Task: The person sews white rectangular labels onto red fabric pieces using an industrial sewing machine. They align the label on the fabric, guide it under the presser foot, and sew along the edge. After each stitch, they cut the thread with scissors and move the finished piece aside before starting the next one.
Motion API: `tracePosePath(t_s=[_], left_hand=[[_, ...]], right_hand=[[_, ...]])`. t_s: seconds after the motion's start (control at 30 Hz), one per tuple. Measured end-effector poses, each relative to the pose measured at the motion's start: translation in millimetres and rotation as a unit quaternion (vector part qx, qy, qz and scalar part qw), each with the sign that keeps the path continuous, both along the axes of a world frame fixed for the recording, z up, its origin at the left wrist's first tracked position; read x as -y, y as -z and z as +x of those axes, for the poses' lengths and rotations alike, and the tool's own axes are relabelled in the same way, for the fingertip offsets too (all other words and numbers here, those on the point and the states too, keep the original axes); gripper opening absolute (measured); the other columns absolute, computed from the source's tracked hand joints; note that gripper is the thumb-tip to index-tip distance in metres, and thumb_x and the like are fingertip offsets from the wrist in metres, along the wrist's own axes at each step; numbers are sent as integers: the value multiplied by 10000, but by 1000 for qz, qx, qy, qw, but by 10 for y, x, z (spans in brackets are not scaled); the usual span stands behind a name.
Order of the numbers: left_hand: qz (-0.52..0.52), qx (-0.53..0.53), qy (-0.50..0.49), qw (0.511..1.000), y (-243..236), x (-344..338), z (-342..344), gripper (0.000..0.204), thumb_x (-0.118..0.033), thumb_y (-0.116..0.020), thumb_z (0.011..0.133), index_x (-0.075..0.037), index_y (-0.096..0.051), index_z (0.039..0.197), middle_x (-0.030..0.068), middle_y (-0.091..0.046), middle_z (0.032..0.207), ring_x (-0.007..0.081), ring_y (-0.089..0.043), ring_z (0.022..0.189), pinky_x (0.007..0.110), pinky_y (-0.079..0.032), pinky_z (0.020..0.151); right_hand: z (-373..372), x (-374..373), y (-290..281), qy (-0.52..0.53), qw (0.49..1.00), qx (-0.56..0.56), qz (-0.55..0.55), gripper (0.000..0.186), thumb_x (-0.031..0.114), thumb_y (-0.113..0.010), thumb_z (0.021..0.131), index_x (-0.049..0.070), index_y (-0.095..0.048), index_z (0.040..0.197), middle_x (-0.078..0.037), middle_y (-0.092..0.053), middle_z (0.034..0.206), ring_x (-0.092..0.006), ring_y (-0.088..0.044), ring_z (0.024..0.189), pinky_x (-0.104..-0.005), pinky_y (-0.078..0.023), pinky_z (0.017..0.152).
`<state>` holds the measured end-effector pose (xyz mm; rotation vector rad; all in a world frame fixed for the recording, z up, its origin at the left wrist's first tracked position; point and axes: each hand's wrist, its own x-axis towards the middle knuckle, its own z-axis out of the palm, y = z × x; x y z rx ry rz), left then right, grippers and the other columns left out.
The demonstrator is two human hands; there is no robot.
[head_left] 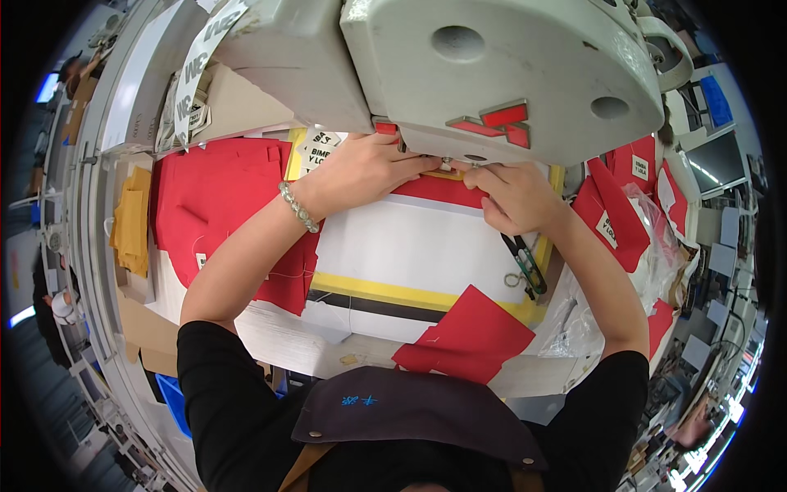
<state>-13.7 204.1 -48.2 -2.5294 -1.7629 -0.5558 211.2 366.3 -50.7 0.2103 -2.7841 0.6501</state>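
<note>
A red fabric piece (438, 192) lies under the head of a grey sewing machine (508, 74). My left hand (357, 170) reaches in from the left, its fingers stretched out along the fabric's far edge by the needle area. From the right, my right hand (520, 195) meets it there. Its index finger and thumb come together close to the needle, and the other fingers are curled. What they pinch is too small to make out. Black-and-green thread snips (529, 266) lie just below the right hand, their tips partly hidden by it.
Stacked red fabric (221, 197) is at the left, beside yellow pieces (133, 221) in a tray. White labels (320, 152) lie by the left hand. Another red piece (471, 336) overlaps the near table edge. At the right are labelled red pieces (611, 217) and clear plastic (574, 316).
</note>
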Motion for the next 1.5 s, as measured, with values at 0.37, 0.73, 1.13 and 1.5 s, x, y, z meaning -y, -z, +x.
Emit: tracePosePath(t_s=[0.37,0.73,1.13,1.5], left_hand=[[-79,-26,-31,996,13,55,55,409,-118,-601,847,-213,-637,1243,-111,-653,1182,129,-569,972,319,-434,726],[-51,-62,-45,996,-23,70,67,419,-92,-599,824,-182,-651,1230,-69,-655,1179,139,-549,1085,388,-446,736],[-127,-55,-112,984,73,-59,-93,195,-134,-650,860,-115,-727,1037,127,-655,810,301,-630,705,394,-505,603],[-89,-40,-83,992,32,-25,-64,361,-72,-639,799,-153,-705,1145,111,-651,795,283,-621,700,389,-506,622]], right_hand=[[-2,24,22,0,1000,-15,12,334,49,-574,639,106,-594,968,-32,-663,1053,-219,-582,1050,-363,-405,897],[32,21,0,-17,993,-91,72,349,74,-572,604,89,-593,952,-47,-673,1113,-260,-565,957,-380,-423,853],[-51,-195,-39,6,980,-180,84,365,79,-589,584,81,-618,948,-47,-660,991,-247,-564,898,-367,-447,737],[-28,-160,-21,16,981,-172,89,330,96,-601,589,71,-673,910,-55,-642,960,-249,-574,895,-373,-459,747]])
